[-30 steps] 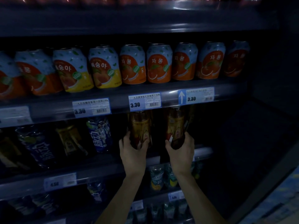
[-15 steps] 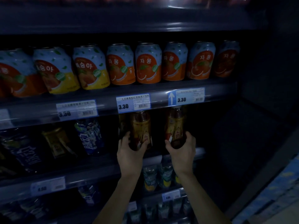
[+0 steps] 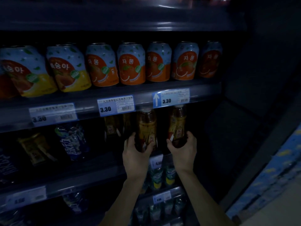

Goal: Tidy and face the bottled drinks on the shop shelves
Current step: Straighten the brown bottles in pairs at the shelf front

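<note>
Dark shelf (image 3: pixel 91 176): bottle (image 3: pixel 146 126) in left hand (image 3: pixel 135 154)

Cans (image 3: pixel 132 64) on upper shelf (image 3: pixel 114 95), two bottles side by side below: left bottle (image 3: pixel 146 126), right bottle (image 3: pixel 177 124)

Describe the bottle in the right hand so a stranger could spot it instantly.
Find the shelf of orange cans, then the price tag with the white arrow on its edge. Directly below is an amber bottle, gripped low by the right hand. It is the rightmost amber bottle; its twin to the left is in the left hand.
</note>
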The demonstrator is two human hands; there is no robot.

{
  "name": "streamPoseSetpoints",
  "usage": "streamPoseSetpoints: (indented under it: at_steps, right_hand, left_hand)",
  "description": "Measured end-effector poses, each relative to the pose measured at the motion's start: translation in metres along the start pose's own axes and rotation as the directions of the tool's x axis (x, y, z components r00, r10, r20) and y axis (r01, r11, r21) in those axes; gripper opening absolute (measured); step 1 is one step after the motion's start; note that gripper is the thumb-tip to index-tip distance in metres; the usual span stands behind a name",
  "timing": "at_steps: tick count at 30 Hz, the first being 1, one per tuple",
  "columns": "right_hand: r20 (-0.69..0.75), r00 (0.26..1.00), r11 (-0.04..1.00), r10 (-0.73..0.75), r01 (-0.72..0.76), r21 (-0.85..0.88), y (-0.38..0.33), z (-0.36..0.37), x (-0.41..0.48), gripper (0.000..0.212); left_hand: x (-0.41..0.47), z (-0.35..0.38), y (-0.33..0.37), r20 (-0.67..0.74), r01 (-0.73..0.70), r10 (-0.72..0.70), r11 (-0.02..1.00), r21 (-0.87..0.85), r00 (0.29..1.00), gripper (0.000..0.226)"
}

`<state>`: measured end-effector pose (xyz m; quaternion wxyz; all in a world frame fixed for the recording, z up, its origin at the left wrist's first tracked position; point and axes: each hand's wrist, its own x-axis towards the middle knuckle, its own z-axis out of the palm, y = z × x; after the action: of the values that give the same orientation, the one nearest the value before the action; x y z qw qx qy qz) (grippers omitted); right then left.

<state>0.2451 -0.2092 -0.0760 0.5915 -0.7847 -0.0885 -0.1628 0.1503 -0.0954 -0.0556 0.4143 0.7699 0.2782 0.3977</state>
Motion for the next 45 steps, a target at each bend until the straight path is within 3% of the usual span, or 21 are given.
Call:
streamPoseSetpoints:
  at_steps: [21, 31, 39, 45]
  right_hand:
    - [0.047, 0.996, 0.997, 0.075, -0.076, 0.028, 0.008, -0.016, 0.015, 0.088]
    - [0.082, 0.992, 0.995, 0.097, -0.1, 0.025, 0.006, -0.019, 0.017, 0.089]
    - [0.096, 0.994, 0.999, 0.043, -0.045, 0.021, 0.003, -0.026, 0.003, 0.073]
    - [0.031, 0.999, 1.0, -0.023, 0.022, 0.014, -0.005, -0.026, -0.018, 0.061]
  left_hand:
    - [-0.005, 0.039, 0.025, 0.105, -0.01, 0.008, 1.0, 0.021, 0.994, 0.078]
    - [-0.006, 0.041, 0.027, 0.089, 0.0, -0.002, 1.0, 0.026, 0.996, 0.078]
    - [-0.004, 0.027, 0.025, 0.157, -0.001, -0.021, 0.99, 0.141, 0.987, 0.071]
    - [-0.008, -0.007, 0.018, 0.137, -0.011, 0.005, 0.999, 0.044, 0.991, 0.058]
